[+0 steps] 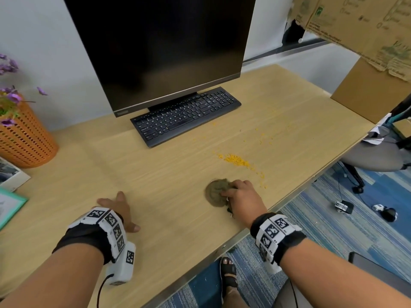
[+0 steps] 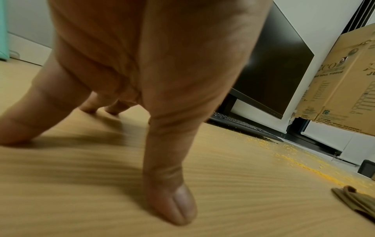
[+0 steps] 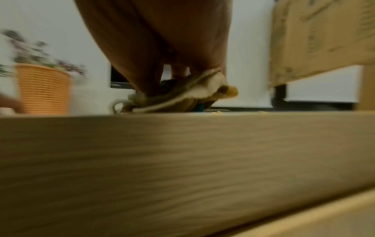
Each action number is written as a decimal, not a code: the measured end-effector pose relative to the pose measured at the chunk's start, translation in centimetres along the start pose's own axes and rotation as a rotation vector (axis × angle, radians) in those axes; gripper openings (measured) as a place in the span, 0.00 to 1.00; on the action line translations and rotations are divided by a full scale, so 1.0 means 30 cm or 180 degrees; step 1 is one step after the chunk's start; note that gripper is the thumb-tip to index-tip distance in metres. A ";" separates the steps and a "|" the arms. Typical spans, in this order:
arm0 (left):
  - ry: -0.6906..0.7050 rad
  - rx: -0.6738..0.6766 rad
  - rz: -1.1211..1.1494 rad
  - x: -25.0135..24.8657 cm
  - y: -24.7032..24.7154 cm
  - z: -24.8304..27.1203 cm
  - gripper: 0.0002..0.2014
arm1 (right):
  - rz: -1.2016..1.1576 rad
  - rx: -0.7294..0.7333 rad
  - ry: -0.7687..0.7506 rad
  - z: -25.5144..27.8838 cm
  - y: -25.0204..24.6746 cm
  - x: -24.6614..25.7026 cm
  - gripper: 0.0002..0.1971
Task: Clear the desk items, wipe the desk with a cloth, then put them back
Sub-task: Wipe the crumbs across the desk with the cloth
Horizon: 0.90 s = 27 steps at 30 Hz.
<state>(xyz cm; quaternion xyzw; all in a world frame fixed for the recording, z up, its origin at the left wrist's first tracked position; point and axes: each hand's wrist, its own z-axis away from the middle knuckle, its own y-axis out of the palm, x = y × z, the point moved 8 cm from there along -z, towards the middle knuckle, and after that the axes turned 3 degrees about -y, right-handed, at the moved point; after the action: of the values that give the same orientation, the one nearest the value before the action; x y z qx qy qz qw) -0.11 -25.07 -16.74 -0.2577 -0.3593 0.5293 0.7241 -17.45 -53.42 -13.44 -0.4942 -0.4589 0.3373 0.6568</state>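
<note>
My right hand [image 1: 239, 196] grips a bunched olive-brown cloth [image 1: 216, 192] and presses it on the wooden desk [image 1: 169, 174] near the front edge; the right wrist view shows the cloth [image 3: 182, 96] crumpled under the fingers. Yellow crumbs [image 1: 236, 160] lie scattered beyond the cloth, toward the right. My left hand [image 1: 120, 210] rests on the desk with fingers spread, thumb [image 2: 174, 200] and fingertips planted on the wood. The cloth's edge [image 2: 357, 203] shows at the right of the left wrist view.
A black monitor [image 1: 160, 47] and keyboard [image 1: 184, 115] stand at the back. An orange basket with purple flowers [image 1: 24, 138] sits at the left, with a teal frame [image 1: 9, 207] near it. A cardboard box [image 1: 367, 36] hangs over the right rear. A chair [image 1: 373, 156] stands beyond the desk's right edge.
</note>
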 end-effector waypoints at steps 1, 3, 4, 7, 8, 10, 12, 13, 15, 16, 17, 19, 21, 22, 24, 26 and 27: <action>-0.0011 0.0009 0.0010 0.002 0.002 0.006 0.60 | 0.0011 -0.0065 0.0108 -0.011 -0.014 -0.039 0.18; -0.0016 -0.0014 0.0015 0.006 -0.002 0.012 0.61 | 0.0048 -0.0163 0.0314 -0.043 -0.050 -0.125 0.19; -0.0007 -0.0013 0.0028 0.008 0.000 0.011 0.61 | 0.0068 -0.0183 0.0392 -0.063 -0.065 -0.167 0.19; -0.0002 -0.0038 0.0023 0.009 -0.003 0.009 0.60 | 0.0126 -0.0186 0.0615 -0.125 -0.105 -0.281 0.19; -0.0004 -0.0043 0.0019 0.010 -0.003 0.011 0.60 | 0.0138 -0.0152 0.0723 -0.140 -0.118 -0.309 0.19; -0.0022 -0.0053 0.0002 0.011 -0.005 0.015 0.60 | 0.0097 -0.0149 0.0870 -0.170 -0.150 -0.321 0.20; -0.0038 -0.0044 0.0015 0.011 -0.003 0.016 0.60 | -0.0057 -0.0279 0.0788 -0.191 -0.181 -0.253 0.20; -0.0045 -0.0033 0.0030 0.010 -0.003 0.015 0.60 | -0.0203 -0.0322 0.0648 -0.198 -0.187 -0.189 0.20; -0.0058 -0.0017 0.0037 0.010 -0.004 0.015 0.61 | -0.0402 -0.0206 0.0218 -0.202 -0.162 -0.024 0.21; -0.0077 0.0001 0.0037 0.010 -0.004 0.016 0.61 | -0.0408 -0.0055 -0.0031 -0.199 -0.133 0.065 0.22; -0.0089 0.0014 0.0032 0.008 -0.006 0.017 0.61 | -0.0375 0.0134 -0.0265 -0.190 -0.098 0.151 0.23; -0.0107 0.0025 0.0019 0.008 -0.009 0.018 0.61 | -0.0244 0.0537 -0.0655 -0.181 -0.024 0.295 0.24; -0.0112 0.0030 0.0007 0.007 -0.008 0.016 0.60 | -0.0019 0.0872 -0.0822 -0.187 0.034 0.371 0.23; -0.0110 0.0033 0.0005 0.007 -0.008 0.015 0.60 | 0.0105 0.0976 -0.0823 -0.200 0.046 0.383 0.23; -0.0110 0.0039 0.0002 0.006 -0.011 0.011 0.60 | 0.0226 0.1087 -0.0719 -0.238 0.050 0.371 0.21; -0.0115 0.0057 0.0032 0.007 -0.014 0.007 0.60 | 0.0214 0.1064 -0.0512 -0.291 0.032 0.319 0.21; -0.0124 0.0071 0.0056 0.008 -0.015 0.005 0.60 | 0.0208 0.1023 -0.0373 -0.322 0.020 0.283 0.21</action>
<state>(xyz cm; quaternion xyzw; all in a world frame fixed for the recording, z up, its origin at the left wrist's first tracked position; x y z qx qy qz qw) 0.07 -24.99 -16.25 -0.2423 -0.3652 0.5445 0.7151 -5.43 -48.92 -12.58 -0.3770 -0.4203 0.4557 0.6882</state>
